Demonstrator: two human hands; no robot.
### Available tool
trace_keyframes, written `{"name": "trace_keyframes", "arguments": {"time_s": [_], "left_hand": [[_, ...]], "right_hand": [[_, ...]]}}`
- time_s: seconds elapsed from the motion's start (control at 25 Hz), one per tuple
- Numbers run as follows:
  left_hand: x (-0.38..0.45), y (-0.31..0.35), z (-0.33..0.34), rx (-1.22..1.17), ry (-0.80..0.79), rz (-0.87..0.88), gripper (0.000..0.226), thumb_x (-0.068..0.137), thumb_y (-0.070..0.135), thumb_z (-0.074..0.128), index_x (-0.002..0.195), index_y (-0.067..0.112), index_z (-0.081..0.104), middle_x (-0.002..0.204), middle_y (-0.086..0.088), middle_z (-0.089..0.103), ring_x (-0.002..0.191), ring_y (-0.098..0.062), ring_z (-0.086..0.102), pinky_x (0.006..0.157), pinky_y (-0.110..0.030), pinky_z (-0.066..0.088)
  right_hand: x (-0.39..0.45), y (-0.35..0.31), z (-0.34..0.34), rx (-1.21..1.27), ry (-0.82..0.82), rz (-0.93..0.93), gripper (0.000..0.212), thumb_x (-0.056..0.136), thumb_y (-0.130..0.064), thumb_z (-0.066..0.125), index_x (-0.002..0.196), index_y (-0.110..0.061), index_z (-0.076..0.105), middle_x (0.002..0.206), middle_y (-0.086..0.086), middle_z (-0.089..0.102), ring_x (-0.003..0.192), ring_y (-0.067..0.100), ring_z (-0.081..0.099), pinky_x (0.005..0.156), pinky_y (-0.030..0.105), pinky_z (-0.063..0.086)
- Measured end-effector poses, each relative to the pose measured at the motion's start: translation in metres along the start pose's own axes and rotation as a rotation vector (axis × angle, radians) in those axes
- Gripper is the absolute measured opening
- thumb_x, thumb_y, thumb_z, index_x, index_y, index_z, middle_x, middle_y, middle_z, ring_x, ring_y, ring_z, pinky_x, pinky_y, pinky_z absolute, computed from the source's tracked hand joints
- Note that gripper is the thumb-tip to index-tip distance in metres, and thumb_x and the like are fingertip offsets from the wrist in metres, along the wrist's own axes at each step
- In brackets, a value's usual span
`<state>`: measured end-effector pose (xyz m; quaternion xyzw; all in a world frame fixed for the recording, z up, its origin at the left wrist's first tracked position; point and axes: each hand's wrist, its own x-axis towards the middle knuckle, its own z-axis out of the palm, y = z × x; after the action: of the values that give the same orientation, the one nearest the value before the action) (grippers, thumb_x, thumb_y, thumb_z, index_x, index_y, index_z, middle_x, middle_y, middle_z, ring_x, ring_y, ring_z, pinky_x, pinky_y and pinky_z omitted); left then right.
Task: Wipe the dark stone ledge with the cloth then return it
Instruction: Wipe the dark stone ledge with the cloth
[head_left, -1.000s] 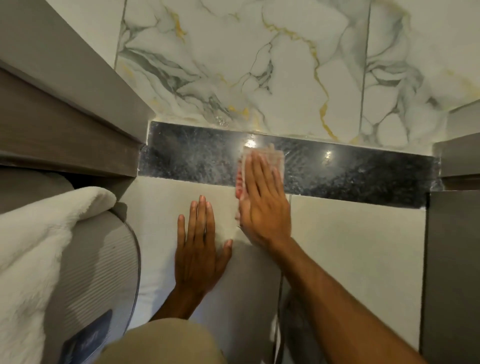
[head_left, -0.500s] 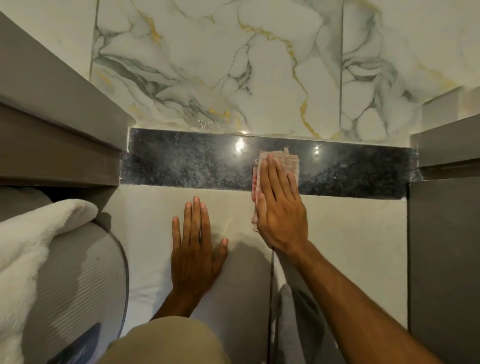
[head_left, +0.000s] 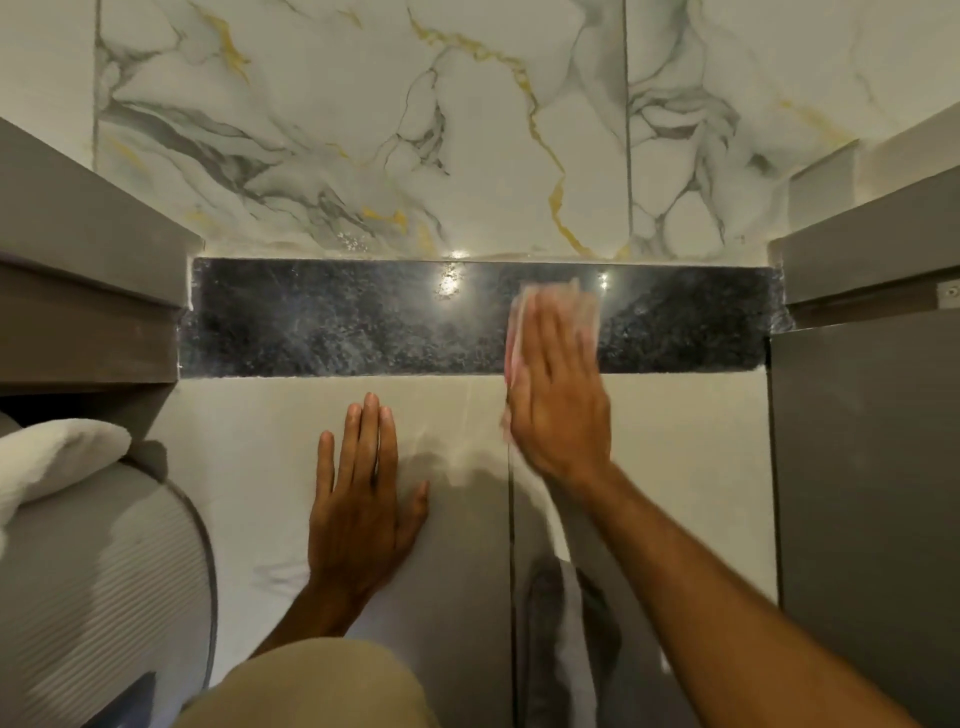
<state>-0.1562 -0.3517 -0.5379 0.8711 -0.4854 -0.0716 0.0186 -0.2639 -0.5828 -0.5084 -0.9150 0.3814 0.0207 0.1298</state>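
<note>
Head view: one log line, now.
right hand flat, presses cloth on dark stone strip | left hand flat on pale tile

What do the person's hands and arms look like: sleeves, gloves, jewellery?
Both are bare. The left hand and right hand wear no gloves, and no rings, watch or bracelet show, though the right one is motion-blurred. No sleeve shows on either forearm. A tan garment shows at the bottom edge.

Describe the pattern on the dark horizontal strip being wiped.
Glossy black stone strip mottled with grey-white speckles; head view.
</note>
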Motion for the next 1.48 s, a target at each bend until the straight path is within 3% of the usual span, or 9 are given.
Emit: {"name": "trace_keyframes", "arguments": {"time_s": [0.16,0.28,0.4,0.6,0.84,1.04,1.16,1.32,1.48], "left_hand": [[0.007,-0.003,0.007,0.023,-0.029,0.112,0.086,0.106,0.059,0.035,0.169,0.001,0.027,0.178,-0.024,0.024,0.166,-0.04,0.022,0.139,-0.05,-0.004],[0.01,0.004,0.002,-0.005,-0.038,0.112,0.086,0.104,0.058,0.038,0.167,0.0,0.032,0.177,-0.025,0.027,0.165,-0.041,0.025,0.138,-0.049,-0.005],[0.013,0.009,0.0,-0.045,-0.063,0.139,0.085,0.104,0.057,0.038,0.168,0.001,0.031,0.178,-0.024,0.024,0.167,-0.037,0.016,0.138,-0.048,-0.007],[0.014,0.007,0.012,-0.072,-0.07,0.18,0.087,0.105,0.059,0.033,0.173,0.006,0.018,0.183,-0.018,0.01,0.171,-0.032,0.003,0.139,-0.049,-0.006],[0.017,0.009,-0.001,-0.079,-0.085,0.182,0.091,0.101,0.06,0.037,0.169,0.0,0.026,0.179,-0.024,0.019,0.166,-0.042,0.019,0.137,-0.054,-0.002],[0.013,0.004,0.009,-0.054,-0.078,0.171,0.091,0.103,0.063,0.034,0.172,0.005,0.018,0.181,-0.021,0.013,0.171,-0.032,0.0,0.139,-0.047,-0.011],[0.014,0.006,0.011,-0.045,-0.057,0.192,0.088,0.105,0.061,0.034,0.172,0.004,0.022,0.181,-0.022,0.016,0.17,-0.034,0.006,0.139,-0.051,-0.004],[0.013,0.01,0.002,-0.01,-0.017,0.185,0.079,0.109,0.054,0.034,0.168,0.002,0.032,0.178,-0.025,0.026,0.165,-0.042,0.026,0.134,-0.065,0.023],[0.011,0.007,0.004,-0.059,0.0,0.115,0.079,0.11,0.054,0.028,0.17,0.003,0.027,0.179,-0.023,0.022,0.167,-0.038,0.021,0.137,-0.059,0.014]], "right_hand": [[0.073,-0.045,0.013,0.0,0.09,0.028,0.07,0.114,-0.03,0.03,0.174,-0.005,0.002,0.185,0.015,-0.004,0.173,0.027,-0.002,0.142,0.049,0.009],[0.003,-0.032,0.015,-0.005,-0.018,-0.101,0.072,0.11,-0.029,0.033,0.174,-0.006,0.01,0.185,0.013,0.005,0.173,0.025,0.005,0.143,0.043,0.005],[-0.039,0.046,-0.01,-0.039,0.046,0.17,0.069,0.108,-0.025,0.03,0.173,-0.006,0.015,0.183,0.014,0.016,0.171,0.029,0.017,0.141,0.047,0.014],[0.052,0.103,-0.03,-0.056,0.144,0.519,0.067,0.117,-0.03,0.025,0.174,-0.003,0.003,0.185,0.015,0.002,0.173,0.028,0.003,0.142,0.05,0.01],[-0.056,0.039,-0.007,0.021,0.017,0.365,0.071,0.11,-0.03,0.025,0.175,-0.009,0.005,0.185,0.011,0.006,0.173,0.026,0.005,0.142,0.047,0.01],[0.038,0.078,-0.013,0.007,0.208,0.55,0.068,0.115,-0.036,0.021,0.174,-0.006,0.007,0.185,0.014,0.008,0.173,0.029,0.008,0.142,0.051,0.013],[0.021,0.031,0.004,-0.003,0.183,0.391,0.067,0.114,-0.033,0.019,0.175,-0.009,0.005,0.185,0.011,0.004,0.173,0.025,0.006,0.142,0.047,0.009],[-0.055,0.011,-0.001,0.001,-0.103,0.077,0.069,0.111,-0.031,0.02,0.175,-0.012,0.003,0.186,0.007,0.001,0.173,0.02,-0.002,0.141,0.05,0.014],[0.015,0.016,-0.005,0.001,0.059,0.222,0.067,0.114,-0.031,0.021,0.174,-0.008,0.004,0.185,0.013,0.004,0.173,0.027,0.006,0.14,0.054,0.017]]}}
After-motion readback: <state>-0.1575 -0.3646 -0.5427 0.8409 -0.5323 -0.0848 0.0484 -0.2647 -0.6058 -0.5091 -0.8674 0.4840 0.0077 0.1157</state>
